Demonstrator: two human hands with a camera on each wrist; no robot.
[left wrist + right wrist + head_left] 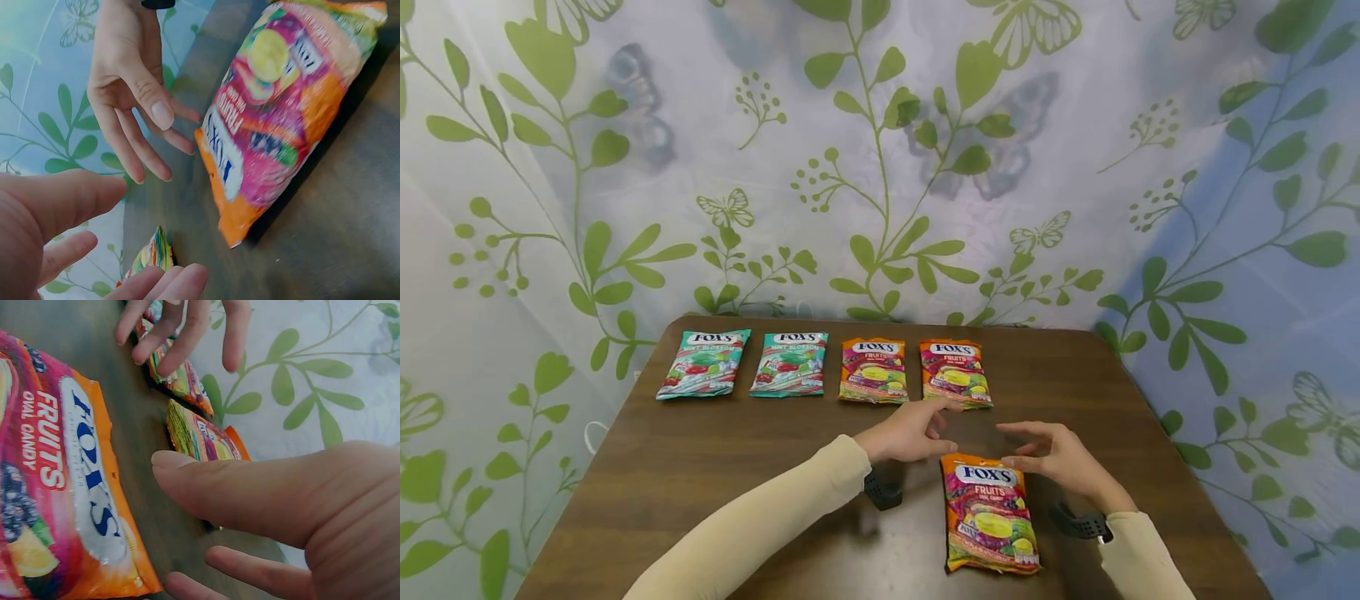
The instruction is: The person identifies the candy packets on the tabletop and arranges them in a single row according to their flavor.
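An orange and magenta bag of Fox's fruit candy (990,517) lies face up near the table's front, right of centre. My left hand (913,429) hovers just beyond its top left corner, fingers loosely bent with nothing between them. On the other side, my right hand (1056,458) is spread, its thumb near the bag's top right corner. Both wrist views show the fingers apart and free of the bag; in the right wrist view the thumb (206,487) is clear of its orange top edge. Another fruit candy bag (957,375) lies beyond the left fingertips.
Along the back of the brown table (730,483), a second fruit candy bag (872,371) and two teal mint candy bags, one left (703,364) and one right (788,365), lie in a row. A leaf-patterned curtain (880,167) hangs behind.
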